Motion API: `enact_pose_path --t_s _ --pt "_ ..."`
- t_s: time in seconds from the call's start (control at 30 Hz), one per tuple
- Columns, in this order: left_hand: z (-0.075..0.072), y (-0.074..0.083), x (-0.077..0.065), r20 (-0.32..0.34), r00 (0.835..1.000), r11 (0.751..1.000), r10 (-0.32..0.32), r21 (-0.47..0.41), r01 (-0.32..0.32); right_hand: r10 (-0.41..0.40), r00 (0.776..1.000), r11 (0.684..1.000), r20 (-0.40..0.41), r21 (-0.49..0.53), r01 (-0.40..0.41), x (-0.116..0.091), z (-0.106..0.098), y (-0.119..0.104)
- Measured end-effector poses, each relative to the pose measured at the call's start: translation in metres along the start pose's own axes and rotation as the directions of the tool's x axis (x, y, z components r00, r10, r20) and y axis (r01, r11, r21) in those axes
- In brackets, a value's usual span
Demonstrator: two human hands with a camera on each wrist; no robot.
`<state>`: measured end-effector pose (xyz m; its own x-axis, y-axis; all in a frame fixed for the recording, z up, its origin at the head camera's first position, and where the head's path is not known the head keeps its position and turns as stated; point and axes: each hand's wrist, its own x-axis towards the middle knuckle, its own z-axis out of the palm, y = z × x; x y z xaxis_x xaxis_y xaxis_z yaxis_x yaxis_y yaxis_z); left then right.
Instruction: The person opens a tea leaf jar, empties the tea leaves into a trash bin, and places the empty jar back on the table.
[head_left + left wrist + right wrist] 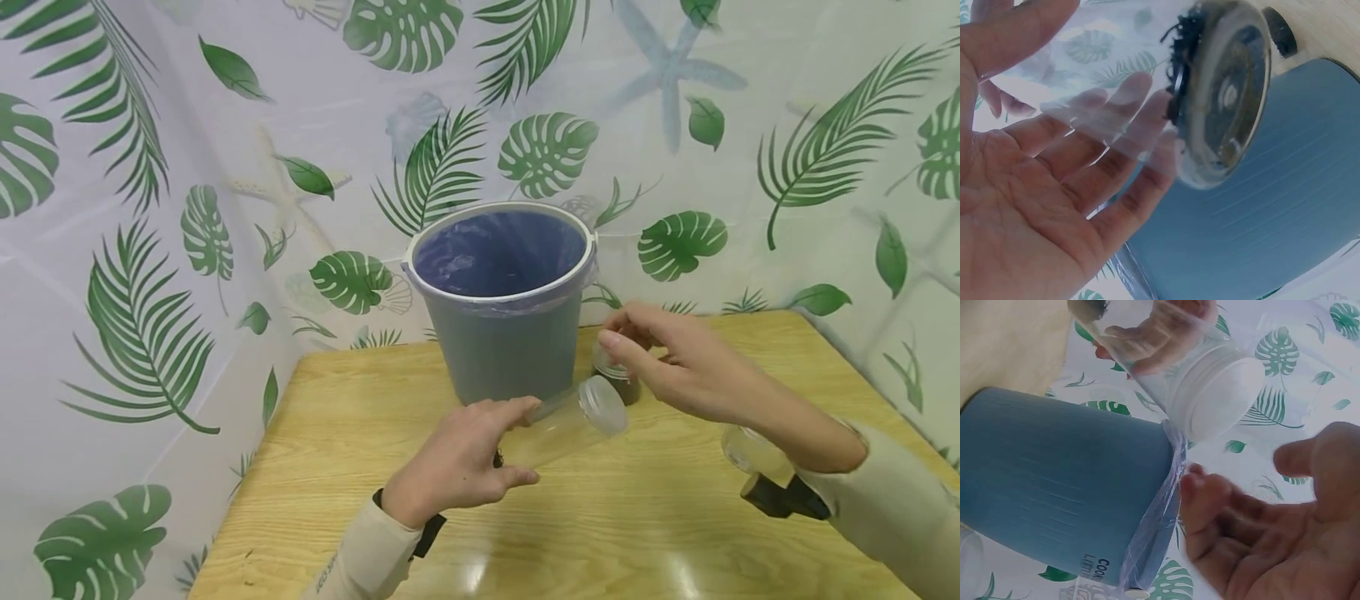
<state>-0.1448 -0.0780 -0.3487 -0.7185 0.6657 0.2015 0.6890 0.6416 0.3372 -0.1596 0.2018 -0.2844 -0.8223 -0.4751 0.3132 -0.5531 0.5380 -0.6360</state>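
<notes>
My left hand (pixel 457 462) holds a clear jar (pixel 551 433) tilted on its side above the table, thumb on one side and fingers on the other. The jar's white lid (pixel 606 407) points to the right. Dark, shred-like bits (pixel 1183 62) gather inside at the jar's base, as the left wrist view shows. My right hand (pixel 690 367) hovers beyond the lid with loosely bent fingers and nothing in them. In the right wrist view, a gap lies between its fingertips (pixel 1200 487) and the lid. Below that hand stands a second jar (pixel 621 387) with dark contents, partly covered by it.
A blue-grey bucket (pixel 510 354) lined with a thin plastic bag (pixel 495 246) stands at the back of the wooden table (pixel 345 442). Another clear container (pixel 738 450) is partly hidden by my right forearm. Leaf-patterned sheeting (pixel 300 200) covers the walls behind.
</notes>
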Motion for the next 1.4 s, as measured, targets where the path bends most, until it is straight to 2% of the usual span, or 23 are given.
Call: enact_pose_path --t_s 0.07,0.1,0.17,0.27,0.3,0.37,0.47,0.6,0.7,0.97,1.07,1.2,1.4 --pt "0.002 0.000 -0.001 -0.017 1.000 1.000 -0.006 0.009 0.007 0.139 0.984 0.989 0.110 -0.061 -0.133 0.003 0.000 -0.001" --pt "0.003 0.000 -0.001 -0.022 1.000 1.000 -0.011 0.016 0.011 0.191 0.966 0.981 0.175 -0.075 -0.180 0.004 0.001 0.000" --pt "0.005 0.000 -0.001 -0.027 0.999 0.999 -0.019 0.029 0.020 0.279 0.916 0.960 0.288 -0.085 -0.266 0.006 0.003 0.002" --pt "0.008 -0.001 0.000 -0.023 0.999 0.998 -0.024 0.061 0.025 0.352 0.846 0.934 0.400 -0.086 -0.348 0.008 0.008 0.004" --pt "0.008 -0.001 0.001 -0.022 1.000 0.997 -0.022 0.072 0.024 0.360 0.832 0.929 0.422 -0.079 -0.362 0.009 0.009 0.005" --pt "0.010 -0.001 0.001 -0.021 1.000 0.996 -0.020 0.087 0.022 0.356 0.818 0.927 0.451 -0.063 -0.369 0.009 0.011 0.005" --pt "0.011 -0.002 0.002 -0.019 1.000 0.996 -0.022 0.091 0.024 0.303 0.827 0.944 0.474 -0.028 -0.329 0.009 0.011 0.003" --pt "0.012 -0.005 0.001 -0.010 1.000 0.998 -0.029 0.064 0.029 0.161 0.879 0.985 0.448 -0.020 -0.170 0.006 0.009 0.001" --pt "0.012 -0.008 0.000 0.002 0.999 0.998 -0.037 0.049 0.037 0.093 0.905 0.996 0.415 -0.041 -0.083 0.003 0.005 -0.001" --pt "0.013 -0.016 -0.004 0.012 0.997 0.997 -0.079 0.001 0.079 0.112 0.944 0.992 0.311 -0.093 -0.087 0.003 -0.018 0.010" --pt "0.014 -0.018 -0.006 0.010 0.996 0.996 -0.088 -0.013 0.088 0.154 0.957 0.985 0.246 -0.116 -0.129 0.009 -0.026 0.024" --pt "0.016 -0.020 -0.009 0.010 0.995 0.995 -0.097 -0.034 0.097 0.248 0.950 0.962 0.191 -0.168 -0.217 0.022 -0.037 0.050" --pt "0.019 -0.020 -0.013 0.008 0.992 0.990 -0.124 -0.067 0.124 0.380 0.908 0.904 0.176 -0.280 -0.324 0.040 -0.050 0.100"
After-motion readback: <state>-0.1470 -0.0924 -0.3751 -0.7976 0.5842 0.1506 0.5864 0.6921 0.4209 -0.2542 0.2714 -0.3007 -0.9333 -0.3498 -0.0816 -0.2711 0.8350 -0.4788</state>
